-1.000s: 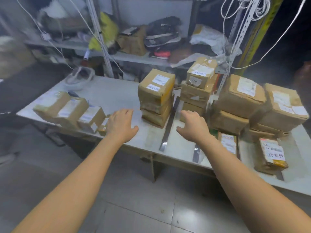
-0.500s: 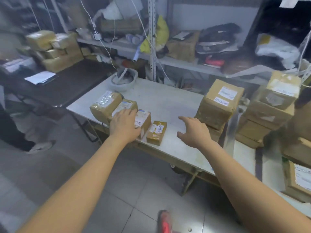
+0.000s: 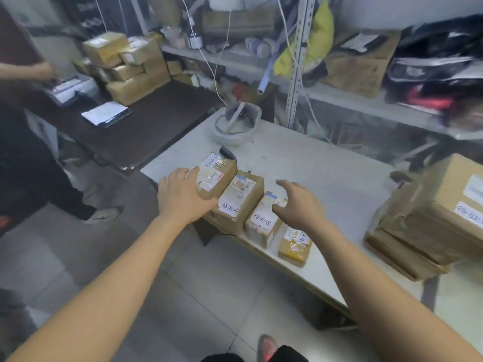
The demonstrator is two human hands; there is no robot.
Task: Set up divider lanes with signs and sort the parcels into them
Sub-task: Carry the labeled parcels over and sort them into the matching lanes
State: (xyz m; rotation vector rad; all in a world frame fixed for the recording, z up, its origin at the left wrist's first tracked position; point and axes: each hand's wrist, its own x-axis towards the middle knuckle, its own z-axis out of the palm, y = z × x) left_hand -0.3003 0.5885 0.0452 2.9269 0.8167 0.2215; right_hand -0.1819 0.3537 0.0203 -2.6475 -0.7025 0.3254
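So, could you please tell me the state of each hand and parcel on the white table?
Left hand: open, resting on the leftmost parcel.
Right hand: open, above the third parcel, holding nothing.
Leftmost parcel: flat on the table, label up.
Second parcel: flat, label up.
Third parcel: flat, label up.
Fourth parcel: flat at the near edge.
Parcel stack: piled at the right.

We note a floor [image 3: 209,296] of pale grey tiles. A white table [image 3: 313,163] stands in front of a metal shelf rack [image 3: 339,97], whose perforated upright [image 3: 296,74] rises at the table's far edge. A dark table [image 3: 156,121] stands just beside it on the left. The wall [image 3: 366,11] behind the rack is pale; the lighting is dim
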